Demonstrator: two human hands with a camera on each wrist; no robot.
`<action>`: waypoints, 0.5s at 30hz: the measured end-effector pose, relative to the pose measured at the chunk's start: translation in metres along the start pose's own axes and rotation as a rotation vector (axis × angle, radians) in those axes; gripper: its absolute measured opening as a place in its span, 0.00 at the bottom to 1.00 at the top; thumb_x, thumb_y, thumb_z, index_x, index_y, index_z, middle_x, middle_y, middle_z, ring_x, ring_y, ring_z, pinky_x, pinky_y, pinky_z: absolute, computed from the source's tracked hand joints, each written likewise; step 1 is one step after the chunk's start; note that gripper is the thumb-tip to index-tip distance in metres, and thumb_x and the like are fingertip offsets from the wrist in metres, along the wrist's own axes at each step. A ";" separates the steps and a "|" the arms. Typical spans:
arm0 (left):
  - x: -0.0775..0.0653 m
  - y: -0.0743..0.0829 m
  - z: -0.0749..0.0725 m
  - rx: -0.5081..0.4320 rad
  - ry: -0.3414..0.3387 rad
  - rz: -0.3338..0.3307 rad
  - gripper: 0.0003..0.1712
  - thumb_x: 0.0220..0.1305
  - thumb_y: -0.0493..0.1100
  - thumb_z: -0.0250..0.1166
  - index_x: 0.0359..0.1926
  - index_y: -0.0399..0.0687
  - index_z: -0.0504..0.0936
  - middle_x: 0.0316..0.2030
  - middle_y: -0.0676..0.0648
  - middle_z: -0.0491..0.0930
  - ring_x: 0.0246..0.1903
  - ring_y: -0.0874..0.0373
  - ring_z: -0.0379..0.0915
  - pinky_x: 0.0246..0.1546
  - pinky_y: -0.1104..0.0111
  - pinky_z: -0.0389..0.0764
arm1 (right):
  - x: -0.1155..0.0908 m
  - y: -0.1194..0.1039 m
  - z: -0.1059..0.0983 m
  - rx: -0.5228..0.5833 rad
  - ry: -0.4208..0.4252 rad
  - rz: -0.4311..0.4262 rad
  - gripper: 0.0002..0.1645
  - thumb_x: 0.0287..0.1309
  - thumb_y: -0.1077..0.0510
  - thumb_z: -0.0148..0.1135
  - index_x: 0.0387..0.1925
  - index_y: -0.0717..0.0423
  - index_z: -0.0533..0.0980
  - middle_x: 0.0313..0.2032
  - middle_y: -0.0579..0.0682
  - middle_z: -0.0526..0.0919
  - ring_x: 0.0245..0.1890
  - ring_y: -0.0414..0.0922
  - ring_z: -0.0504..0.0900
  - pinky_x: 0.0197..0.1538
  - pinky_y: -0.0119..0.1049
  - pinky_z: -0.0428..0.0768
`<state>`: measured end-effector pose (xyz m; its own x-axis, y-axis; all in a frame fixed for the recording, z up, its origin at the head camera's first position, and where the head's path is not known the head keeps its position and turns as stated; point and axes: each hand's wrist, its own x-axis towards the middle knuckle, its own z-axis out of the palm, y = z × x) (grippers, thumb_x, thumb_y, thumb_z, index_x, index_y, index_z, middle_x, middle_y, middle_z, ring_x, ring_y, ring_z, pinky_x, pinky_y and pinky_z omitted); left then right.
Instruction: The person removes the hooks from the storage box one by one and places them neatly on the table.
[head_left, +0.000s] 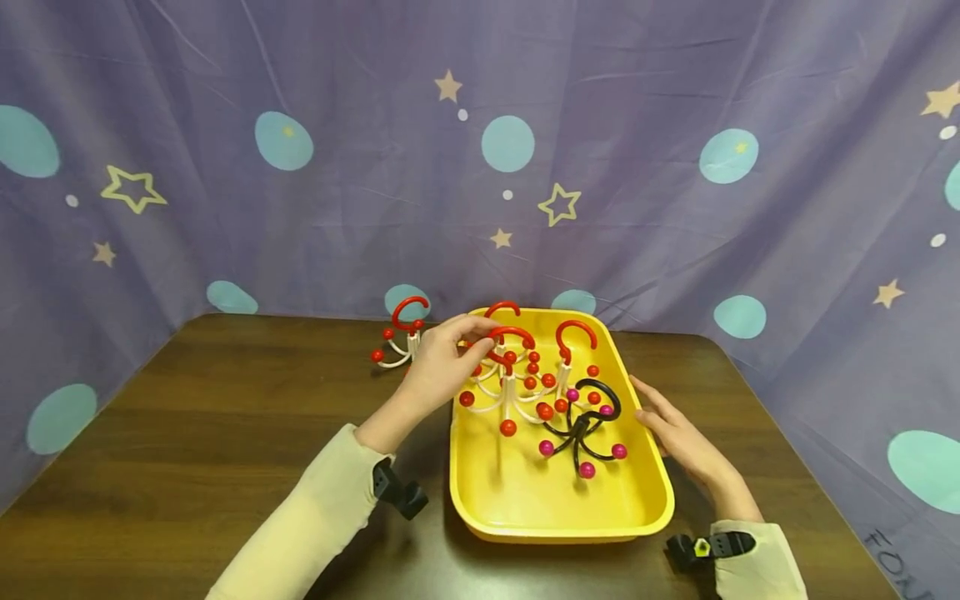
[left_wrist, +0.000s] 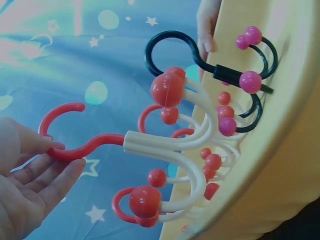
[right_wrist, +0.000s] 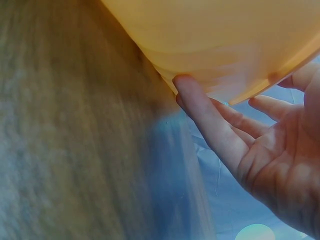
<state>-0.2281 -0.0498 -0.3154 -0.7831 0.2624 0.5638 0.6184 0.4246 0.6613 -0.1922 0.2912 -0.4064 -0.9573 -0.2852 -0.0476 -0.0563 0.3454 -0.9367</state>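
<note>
My left hand point(head_left: 442, 362) pinches the red hook of a white multi-arm hook hanger point(left_wrist: 152, 141) with red ball tips, held upright over the yellow plastic tray point(head_left: 517, 504). Inside the tray stands a similar red-and-white hanger point(head_left: 564, 371) at the right, with another behind the held one. A black hanger point(head_left: 581, 429) with magenta ball tips is nearest the tray's front half. My right hand point(head_left: 690, 446) rests against the tray's right side. Its thumb is at the rim, and its extended fingers point(right_wrist: 200, 110) lie along the outer wall.
One more red-and-white hanger point(head_left: 408, 333) stands on the brown wooden table point(head_left: 262, 417), left of the tray and partly behind my left hand. A purple curtain point(head_left: 600, 167) with stars and dots hangs behind the table and along its sides.
</note>
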 end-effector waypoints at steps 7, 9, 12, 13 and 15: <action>-0.002 0.001 -0.015 -0.008 0.021 0.003 0.11 0.57 0.38 0.63 0.43 0.46 0.81 0.34 0.48 0.82 0.29 0.62 0.74 0.29 0.72 0.74 | 0.000 -0.001 0.000 -0.013 0.002 0.005 0.35 0.68 0.55 0.41 0.70 0.52 0.41 0.46 0.71 0.68 0.32 0.45 0.81 0.31 0.42 0.81; -0.003 0.002 -0.019 -0.011 0.027 0.002 0.11 0.57 0.39 0.63 0.43 0.46 0.81 0.34 0.48 0.82 0.30 0.62 0.75 0.30 0.71 0.75 | 0.000 -0.001 0.000 -0.012 0.001 0.009 0.35 0.68 0.55 0.41 0.70 0.51 0.41 0.47 0.72 0.67 0.32 0.45 0.81 0.32 0.42 0.81; -0.004 0.004 -0.026 -0.015 0.038 -0.007 0.11 0.58 0.39 0.63 0.43 0.46 0.81 0.34 0.48 0.82 0.31 0.61 0.76 0.31 0.71 0.76 | -0.001 -0.001 0.000 -0.010 -0.004 0.009 0.35 0.68 0.55 0.42 0.70 0.51 0.40 0.48 0.72 0.67 0.33 0.45 0.81 0.32 0.43 0.81; -0.005 0.004 -0.028 -0.014 0.041 -0.010 0.11 0.58 0.39 0.63 0.44 0.47 0.81 0.34 0.47 0.82 0.31 0.61 0.76 0.30 0.71 0.76 | -0.001 -0.001 0.000 -0.010 -0.004 0.009 0.35 0.68 0.55 0.42 0.70 0.51 0.40 0.48 0.72 0.67 0.33 0.45 0.81 0.32 0.43 0.81; -0.005 0.003 -0.032 -0.020 0.046 -0.008 0.12 0.58 0.38 0.63 0.44 0.47 0.81 0.34 0.47 0.83 0.31 0.61 0.76 0.30 0.71 0.76 | -0.001 -0.001 0.000 -0.013 -0.001 0.008 0.35 0.68 0.55 0.42 0.70 0.51 0.41 0.47 0.72 0.68 0.33 0.45 0.80 0.32 0.43 0.81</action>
<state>-0.2200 -0.0778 -0.2998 -0.7845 0.2185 0.5804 0.6136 0.4088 0.6755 -0.1915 0.2911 -0.4050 -0.9575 -0.2829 -0.0555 -0.0521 0.3590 -0.9319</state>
